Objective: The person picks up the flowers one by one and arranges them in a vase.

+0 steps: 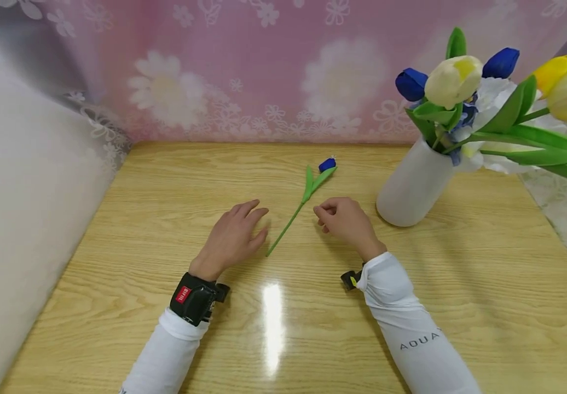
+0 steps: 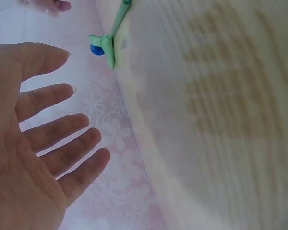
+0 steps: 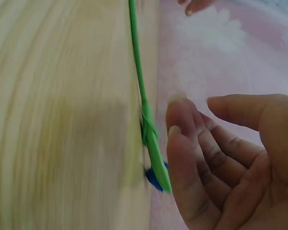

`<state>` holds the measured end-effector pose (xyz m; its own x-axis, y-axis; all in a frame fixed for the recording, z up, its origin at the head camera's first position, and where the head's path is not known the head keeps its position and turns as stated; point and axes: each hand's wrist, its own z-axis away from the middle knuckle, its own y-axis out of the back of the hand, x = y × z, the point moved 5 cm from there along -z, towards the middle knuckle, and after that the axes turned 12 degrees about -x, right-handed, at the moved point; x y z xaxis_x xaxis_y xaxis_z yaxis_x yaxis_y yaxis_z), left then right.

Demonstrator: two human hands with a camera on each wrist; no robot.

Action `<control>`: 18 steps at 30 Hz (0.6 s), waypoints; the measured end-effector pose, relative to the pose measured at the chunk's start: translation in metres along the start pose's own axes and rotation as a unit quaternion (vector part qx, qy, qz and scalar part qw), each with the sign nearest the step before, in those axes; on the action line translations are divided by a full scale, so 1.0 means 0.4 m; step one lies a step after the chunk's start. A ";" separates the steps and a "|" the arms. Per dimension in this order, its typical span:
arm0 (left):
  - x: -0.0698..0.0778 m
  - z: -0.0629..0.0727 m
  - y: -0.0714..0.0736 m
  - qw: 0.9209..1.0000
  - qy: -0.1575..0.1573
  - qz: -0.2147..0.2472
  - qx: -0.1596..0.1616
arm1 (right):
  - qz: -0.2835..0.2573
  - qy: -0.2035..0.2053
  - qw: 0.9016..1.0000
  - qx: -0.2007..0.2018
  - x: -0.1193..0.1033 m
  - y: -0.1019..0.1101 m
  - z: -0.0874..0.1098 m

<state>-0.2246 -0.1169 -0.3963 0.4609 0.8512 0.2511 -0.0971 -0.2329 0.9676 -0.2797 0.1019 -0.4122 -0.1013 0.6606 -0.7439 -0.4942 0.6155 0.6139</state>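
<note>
An artificial blue tulip (image 1: 327, 164) lies on the table between the two hands, its green stem (image 1: 285, 229) slanting toward the near left. Just left of the stem hovers my left hand (image 1: 231, 235), fingers spread and apart from it; the left wrist view shows its palm (image 2: 24, 158) bare. My right hand (image 1: 347, 221) is on the other side of the stem, also not touching it. In the right wrist view its fingers (image 3: 182, 167) bend loosely, with a gap to the thumb and nothing held. The tulip's leaves (image 3: 156, 153) appear beyond those fingertips.
A white vase (image 1: 414, 183) stands right of the right hand, filled with artificial tulips (image 1: 453, 82) in blue, cream and yellow, plus white blooms. Some leaves reach out to the right. A pink floral curtain (image 1: 244, 71) hangs behind the wooden table (image 1: 131, 219).
</note>
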 end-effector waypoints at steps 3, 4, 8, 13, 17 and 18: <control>-0.009 0.007 0.001 1.000 0.004 0.002 0.000 | 0.005 -0.008 1.000 -0.014 -0.013 -0.019 -0.024; -0.013 0.010 0.001 1.000 0.007 0.001 0.000 | 0.006 -0.009 1.000 -0.018 -0.019 -0.025 -0.035; -0.025 0.023 0.004 1.000 0.019 0.000 -0.006 | 0.029 -0.014 0.999 -0.026 -0.034 -0.043 -0.072; -0.035 0.038 0.004 0.999 0.030 0.004 -0.012 | 0.056 -0.028 0.998 -0.033 -0.035 -0.059 -0.096; -0.043 0.050 0.008 1.000 0.031 0.000 -0.002 | 0.049 -0.035 0.997 -0.039 -0.035 -0.073 -0.105; -0.044 0.053 0.010 1.000 0.030 -0.001 0.001 | 0.047 -0.036 0.997 -0.040 -0.036 -0.076 -0.107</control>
<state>-0.2146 -0.1428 -0.3974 0.4076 0.8783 0.2499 -0.0945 -0.2316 0.9682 -0.3004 0.0552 -0.4313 -0.0893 0.7447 -0.6614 -0.5523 0.5156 0.6551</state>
